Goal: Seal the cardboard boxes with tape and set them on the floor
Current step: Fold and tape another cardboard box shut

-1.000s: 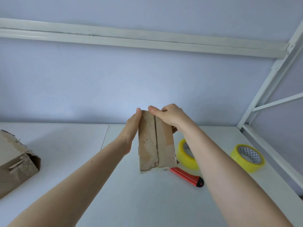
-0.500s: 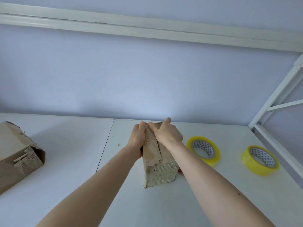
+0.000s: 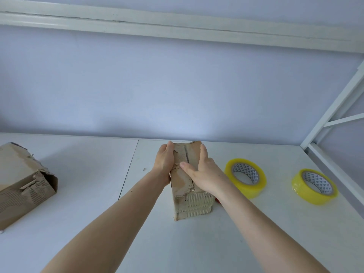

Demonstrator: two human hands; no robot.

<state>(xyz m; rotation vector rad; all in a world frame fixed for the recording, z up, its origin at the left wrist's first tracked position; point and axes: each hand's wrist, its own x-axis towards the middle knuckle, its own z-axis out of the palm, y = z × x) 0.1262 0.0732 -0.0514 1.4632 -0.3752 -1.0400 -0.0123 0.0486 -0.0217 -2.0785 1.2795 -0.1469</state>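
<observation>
White table holds a small cardboard box at centre. Torn box far left. Two yellow tape rolls right.

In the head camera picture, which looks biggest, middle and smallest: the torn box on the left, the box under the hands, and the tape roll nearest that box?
1. Torn box
2. Box under the hands
3. Nearest tape roll

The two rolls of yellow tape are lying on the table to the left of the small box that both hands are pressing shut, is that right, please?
Not quite: the head view shows the two rolls of yellow tape lying on the table to the right of the small box, not the left. The left hand and right hand do press it shut.
</observation>
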